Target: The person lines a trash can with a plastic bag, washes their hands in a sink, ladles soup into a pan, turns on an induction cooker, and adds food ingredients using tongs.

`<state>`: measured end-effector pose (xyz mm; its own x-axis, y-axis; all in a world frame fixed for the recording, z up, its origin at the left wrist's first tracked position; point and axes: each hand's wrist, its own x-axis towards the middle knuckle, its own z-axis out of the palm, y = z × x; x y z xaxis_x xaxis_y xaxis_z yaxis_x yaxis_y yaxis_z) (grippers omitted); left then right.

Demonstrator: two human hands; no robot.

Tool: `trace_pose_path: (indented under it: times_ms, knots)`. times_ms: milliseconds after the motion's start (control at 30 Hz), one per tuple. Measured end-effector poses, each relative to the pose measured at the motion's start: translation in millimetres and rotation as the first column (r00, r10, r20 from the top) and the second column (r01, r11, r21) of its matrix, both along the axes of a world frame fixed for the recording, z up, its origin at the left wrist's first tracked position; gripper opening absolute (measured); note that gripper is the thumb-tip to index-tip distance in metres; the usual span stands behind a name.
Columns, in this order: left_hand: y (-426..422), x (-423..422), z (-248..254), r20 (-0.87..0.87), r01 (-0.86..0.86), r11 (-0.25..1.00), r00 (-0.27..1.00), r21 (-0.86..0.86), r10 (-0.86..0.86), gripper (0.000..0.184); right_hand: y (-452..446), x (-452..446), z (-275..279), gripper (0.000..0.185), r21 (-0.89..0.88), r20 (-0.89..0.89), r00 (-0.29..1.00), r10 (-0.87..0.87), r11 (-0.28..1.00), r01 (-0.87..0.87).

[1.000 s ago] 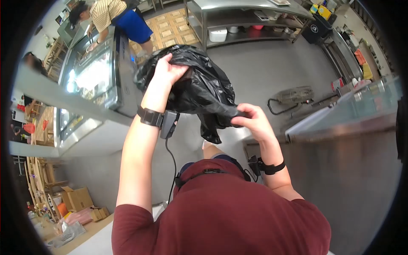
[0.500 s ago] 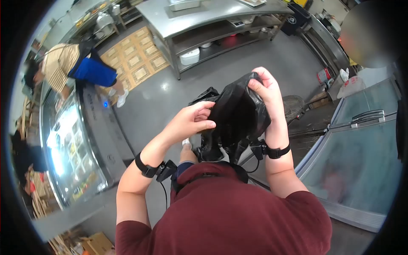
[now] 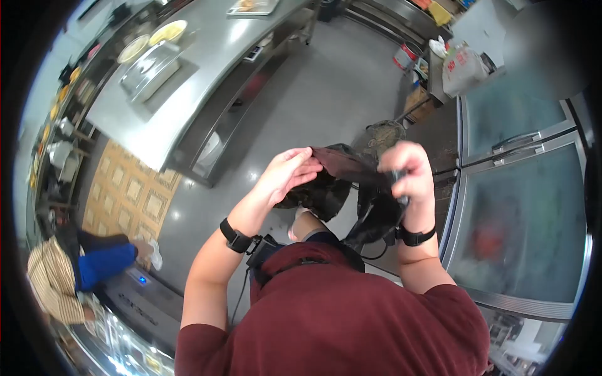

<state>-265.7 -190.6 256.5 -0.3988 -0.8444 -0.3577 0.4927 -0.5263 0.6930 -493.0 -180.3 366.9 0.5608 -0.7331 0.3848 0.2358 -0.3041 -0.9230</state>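
A black plastic bag [image 3: 345, 166] is stretched between my two hands, its upper edge pulled nearly straight and the rest hanging crumpled below. At the left end of that edge, my left hand [image 3: 290, 174] pinches the plastic between thumb and fingers. The opposite end is in my right hand [image 3: 411, 172], whose curled fingers are smeared by motion. Thin stretched film near the left fingertips looks brownish and partly see-through. Black folds hang below the right hand too, in front of my body. Each wrist wears a black strap.
A steel worktable [image 3: 194, 69] with a metal pan [image 3: 150, 72] and bowls stands ahead left. Glass-door coolers [image 3: 514, 213] line the right. A red bucket [image 3: 407, 55] and a white bag [image 3: 464, 70] are beyond. A person in a striped shirt [image 3: 53, 276] bends over a display case at left.
The bag has gone from gathered upright to pulled sideways, and my right hand has dropped lower. My view has turned right, bringing the coolers more into sight.
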Motion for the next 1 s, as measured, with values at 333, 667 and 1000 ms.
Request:
trace_pose_path:
  times_ms: [333, 667, 1000]
  knots:
    - [-241.5, -8.5, 45.6, 0.607, 0.321, 0.519, 0.502, -0.792, 0.615, 0.011, -183.9, -114.7, -6.0, 0.018, -0.063, -0.197, 0.924, -0.327, 0.945, 0.321]
    - [-490.1, -49.8, 77.6, 0.44, 0.248, 0.83, 0.898, -0.5, -0.003, 0.011, -434.7, -155.8, 17.9, 0.02, 0.102, -0.127, 0.621, -0.774, 0.612, 0.784]
    - [-730.4, -82.7, 82.9, 0.435, 0.505, 0.759, 0.84, -0.411, -0.323, 0.022, -646.3, -186.8, 44.5, 0.008, 0.055, 0.083, 0.42, -0.904, 0.425, 0.904]
